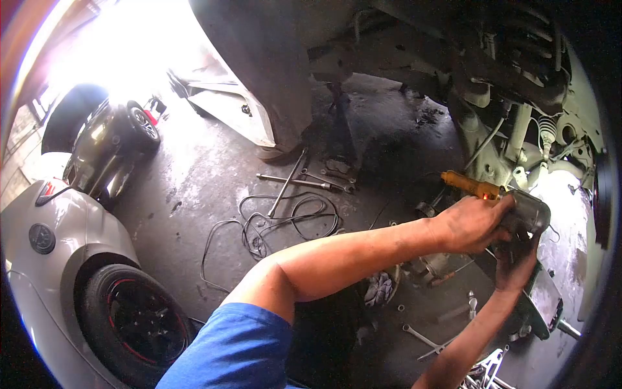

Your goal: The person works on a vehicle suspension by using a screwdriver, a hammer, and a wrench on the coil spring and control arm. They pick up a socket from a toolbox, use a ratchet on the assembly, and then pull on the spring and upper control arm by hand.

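At the right, a corded work lamp point(530, 212) with an orange handle and a dark grey hood is held up under the car, casting white light on the parts beyond it. My left hand point(472, 222) reaches across from the left and is closed around the lamp where handle meets hood. Below it my right hand point(517, 264) comes up from the bottom, its fingers curled at the hood's underside and partly hidden in shadow. Just beyond the hands are suspension parts point(518, 133) and a ribbed rubber boot point(547, 129).
On the floor lie a coiled black cable point(291, 217), a long bar point(288, 181), several wrenches point(421, 337) and a crumpled rag point(379, 288). A silver car point(71, 233) with a black wheel point(136, 318) stands at left, a dark car point(110, 146) behind it. Dark bodywork point(259, 65) hangs overhead.
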A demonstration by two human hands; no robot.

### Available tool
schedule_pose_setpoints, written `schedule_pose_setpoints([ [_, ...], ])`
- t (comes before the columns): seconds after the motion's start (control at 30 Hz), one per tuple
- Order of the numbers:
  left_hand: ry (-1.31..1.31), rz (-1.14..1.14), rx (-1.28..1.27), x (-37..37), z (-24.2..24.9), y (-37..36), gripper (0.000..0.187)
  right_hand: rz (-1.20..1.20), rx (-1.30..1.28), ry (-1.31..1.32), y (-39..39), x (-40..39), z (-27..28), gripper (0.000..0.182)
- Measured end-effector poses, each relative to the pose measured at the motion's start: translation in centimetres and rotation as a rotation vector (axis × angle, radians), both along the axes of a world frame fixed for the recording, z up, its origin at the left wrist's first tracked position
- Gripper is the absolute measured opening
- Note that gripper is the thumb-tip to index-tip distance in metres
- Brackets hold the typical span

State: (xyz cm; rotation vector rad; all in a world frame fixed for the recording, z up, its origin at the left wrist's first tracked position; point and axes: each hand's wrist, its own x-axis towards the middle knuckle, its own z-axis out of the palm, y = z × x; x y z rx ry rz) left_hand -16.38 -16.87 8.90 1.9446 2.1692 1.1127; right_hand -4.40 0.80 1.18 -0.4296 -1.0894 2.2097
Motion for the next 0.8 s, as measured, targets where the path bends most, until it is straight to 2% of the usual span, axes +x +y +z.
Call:
schedule_pose_setpoints([
  [0.03,0.002,-0.016,0.010,0.1,0.0,0.1,0.054,0.003,-0.014,0.001,0.2,0.0,0.0,0.056],
  [0.17,0.061,-0.142,0.168,-0.5,-0.9,0.3,0.060,0.259,-0.107,0.385,1.2,-0.2,-2.2,0.047],
  [0.2,0.082,-0.142,0.159,-1.0,-1.9,0.5,0.068,0.291,-0.130,0.488,1.0,-0.3,-2.6,0.045],
  [0.23,-0.011,-0.156,0.056,-0.8,-0.8,0.0,0.068,0.077,-0.083,0.323,1.0,-0.3,-3.8,0.041],
  [0.33,0.012,0.056,-0.072,0.0,-0.5,0.1,0.065,-0.074,-0.307,0.119,-3.2,-0.2,1.4,0.030],
  [0.4,0.055,0.104,0.003,1.2,0.7,-0.1,0.065,-0.123,-0.362,0.200,-3.8,-0.8,1.5,0.037],
  [0.43,0.159,0.055,0.136,1.1,0.2,0.1,0.063,-0.072,-0.391,0.285,-2.5,-1.3,-1.2,0.048],
  [0.47,0.252,0.072,0.112,1.3,0.3,0.3,0.064,-0.130,-0.392,0.260,-2.7,-0.9,-0.7,0.051],
  [0.63,0.256,0.154,0.101,1.9,-0.3,0.5,0.059,-0.224,-0.263,0.213,-4.6,-0.4,0.8,0.064],
  [0.73,0.190,0.160,0.073,1.6,0.1,0.6,0.051,-0.269,-0.309,0.153,-4.3,-0.9,2.6,0.068],
  [0.8,0.173,0.149,0.050,1.5,0.4,0.8,0.053,-0.253,-0.297,0.137,-3.8,-0.9,2.9,0.074],
])
